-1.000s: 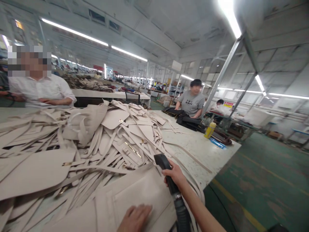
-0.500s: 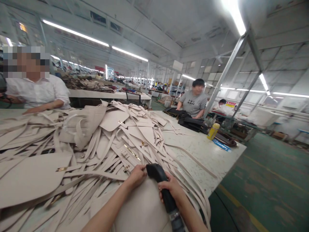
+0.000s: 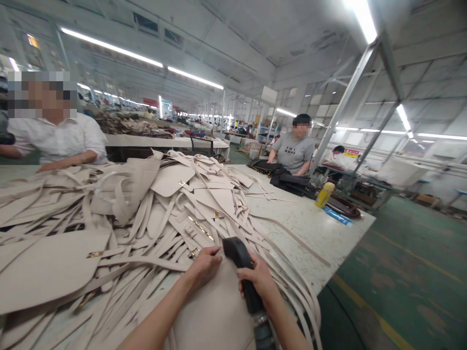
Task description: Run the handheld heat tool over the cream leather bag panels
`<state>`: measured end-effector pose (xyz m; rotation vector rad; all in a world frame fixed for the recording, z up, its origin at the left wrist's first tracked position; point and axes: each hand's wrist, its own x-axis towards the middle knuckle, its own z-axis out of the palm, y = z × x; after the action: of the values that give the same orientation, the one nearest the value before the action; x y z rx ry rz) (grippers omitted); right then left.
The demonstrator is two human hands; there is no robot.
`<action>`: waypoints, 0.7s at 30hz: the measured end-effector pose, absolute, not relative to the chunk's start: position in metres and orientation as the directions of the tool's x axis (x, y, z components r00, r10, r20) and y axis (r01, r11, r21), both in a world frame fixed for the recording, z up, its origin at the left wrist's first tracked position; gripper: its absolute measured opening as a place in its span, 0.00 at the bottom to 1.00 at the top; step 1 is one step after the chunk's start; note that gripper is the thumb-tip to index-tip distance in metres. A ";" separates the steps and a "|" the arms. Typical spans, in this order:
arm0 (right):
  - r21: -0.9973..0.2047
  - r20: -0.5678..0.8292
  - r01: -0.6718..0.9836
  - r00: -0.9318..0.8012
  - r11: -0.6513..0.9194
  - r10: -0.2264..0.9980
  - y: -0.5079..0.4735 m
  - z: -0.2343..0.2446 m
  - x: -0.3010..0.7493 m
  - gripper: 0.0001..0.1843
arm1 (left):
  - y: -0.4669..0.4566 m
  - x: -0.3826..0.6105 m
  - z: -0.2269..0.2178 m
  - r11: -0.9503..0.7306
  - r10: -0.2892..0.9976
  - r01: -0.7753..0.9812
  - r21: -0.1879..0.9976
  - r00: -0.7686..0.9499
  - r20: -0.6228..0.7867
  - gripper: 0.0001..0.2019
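Observation:
My right hand (image 3: 260,278) grips a black handheld tool (image 3: 241,268) with a ribbed hose running down toward me. Its head points at the far edge of a beige leather panel (image 3: 215,316) lying in front of me. My left hand (image 3: 205,265) pinches that panel's top edge, just left of the tool head. Around them spreads a big heap of beige leather pieces and straps (image 3: 153,209) with small gold fittings.
The white worktable (image 3: 314,228) ends at right over a green floor (image 3: 408,282). A yellow bottle (image 3: 324,194) and black bags (image 3: 292,184) sit at its far end by a person in grey (image 3: 294,150). A person in white (image 3: 54,138) sits at far left.
My left hand moved from flat on the panel's near part up to its far edge beside the tool head. The tool and right hand shifted slightly left and have held there.

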<state>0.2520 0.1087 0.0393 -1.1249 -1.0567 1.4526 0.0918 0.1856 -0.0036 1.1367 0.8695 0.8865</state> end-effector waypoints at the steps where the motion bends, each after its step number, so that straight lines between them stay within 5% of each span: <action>1: -0.975 -0.116 -0.182 -0.073 -0.127 0.991 0.113 0.041 0.251 0.35 | 0.186 0.091 -0.006 0.188 0.913 -0.142 0.972 0.390 -0.120 0.17; 11: -0.980 -0.130 -0.154 -0.009 -0.130 0.992 0.059 0.045 0.275 0.41 | 0.184 0.091 -0.017 0.070 0.948 -0.052 0.996 0.313 -0.050 0.12; 21: -0.990 -0.119 -0.076 -0.022 -0.121 0.993 0.026 0.063 0.248 0.41 | 0.160 0.081 0.025 -0.264 0.928 0.395 0.880 0.354 0.120 0.15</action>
<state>0.2475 0.0257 0.0634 -1.2303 -1.1046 1.3454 0.0815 0.1601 0.0250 1.8267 1.1625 0.8499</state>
